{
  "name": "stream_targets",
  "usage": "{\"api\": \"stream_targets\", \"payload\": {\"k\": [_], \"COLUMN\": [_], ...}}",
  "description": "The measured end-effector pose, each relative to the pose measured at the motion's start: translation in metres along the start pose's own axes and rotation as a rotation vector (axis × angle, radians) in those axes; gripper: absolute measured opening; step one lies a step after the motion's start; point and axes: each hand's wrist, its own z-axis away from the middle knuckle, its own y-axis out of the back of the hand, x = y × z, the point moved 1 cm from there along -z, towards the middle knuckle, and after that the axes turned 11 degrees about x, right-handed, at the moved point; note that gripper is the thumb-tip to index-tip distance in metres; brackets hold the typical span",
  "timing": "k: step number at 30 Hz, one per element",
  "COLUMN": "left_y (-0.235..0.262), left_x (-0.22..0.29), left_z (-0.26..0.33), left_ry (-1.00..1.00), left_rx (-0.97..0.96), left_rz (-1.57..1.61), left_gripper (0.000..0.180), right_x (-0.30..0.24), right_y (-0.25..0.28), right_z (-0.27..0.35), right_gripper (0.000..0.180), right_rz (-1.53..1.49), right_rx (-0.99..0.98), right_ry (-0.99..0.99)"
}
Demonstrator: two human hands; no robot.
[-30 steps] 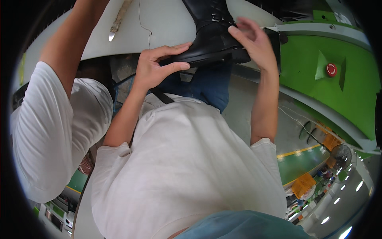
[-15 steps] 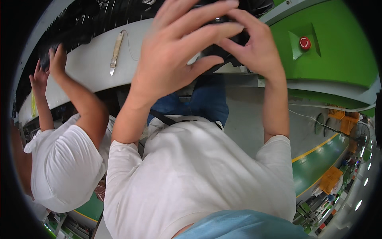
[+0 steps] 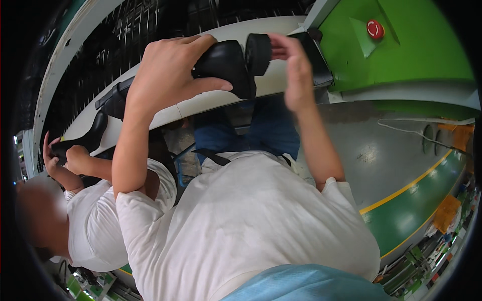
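A shiny black boot (image 3: 217, 61) with a thick block heel (image 3: 258, 54) lies on its side above the white ledge, heel toward the right. My left hand (image 3: 170, 70) is closed around it just behind the heel, thumb along the near side and fingers over the far side. The shaft (image 3: 114, 102) seems to run left behind my left wrist. My right hand (image 3: 296, 67) is slightly blurred, its fingers stretched out with the tips at the outer end of the heel; whether they press on it I cannot tell.
At the left a co-worker's hands (image 3: 73, 160) hold another black boot (image 3: 90, 135) by the white ledge (image 3: 175, 114). Dark racks (image 3: 150, 27) stand beyond. A green machine housing (image 3: 401, 60) with a red push button (image 3: 375, 29) fills the right.
Both my hands have come down, the left one also leftward, and the boot now shows between them. My right hand has opened out. The co-worker's hands are lower, and the thin tool is out of sight.
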Motion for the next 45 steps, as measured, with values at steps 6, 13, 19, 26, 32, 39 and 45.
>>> {"api": "stream_targets", "payload": {"k": [6, 13, 19, 26, 32, 39, 45], "left_y": [0.001, -0.008, -0.009, -0.009, -0.010, -0.012, -0.013], "left_x": [0.010, 0.020, 0.017, 0.010, 0.006, 0.004, 0.000], "left_z": [-0.006, -0.013, -0.014, -0.011, -0.008, -0.005, -0.004], "left_ry": [-0.030, -0.082, -0.050, -0.037, 0.003, 0.006, 0.034], "left_rx": [-0.124, -0.015, 0.005, 0.016, 0.022, 0.025, 0.002], "left_rz": [-0.031, 0.082, 0.134, 0.154, 0.216, 0.202, 0.211], "left_gripper": [0.079, 0.077, 0.075, 0.074, 0.073, 0.072, 0.071], "right_x": [0.010, 0.001, -0.001, -0.001, -0.005, -0.006, -0.011], "right_y": [-0.035, -0.039, -0.041, -0.032, -0.034, -0.031, -0.037], "right_z": [-0.006, -0.014, -0.021, -0.026, -0.030, -0.034, -0.034], "right_gripper": [0.050, 0.053, 0.025, 0.025, 0.029, 0.029, 0.029], "right_rz": [0.028, 0.057, -0.019, 0.020, 0.161, 0.186, 0.179], "right_rx": [0.198, 0.146, 0.177, 0.161, 0.115, 0.094, 0.041], "right_ry": [0.228, 0.143, 0.134, 0.156, 0.201, 0.216, 0.185]}}
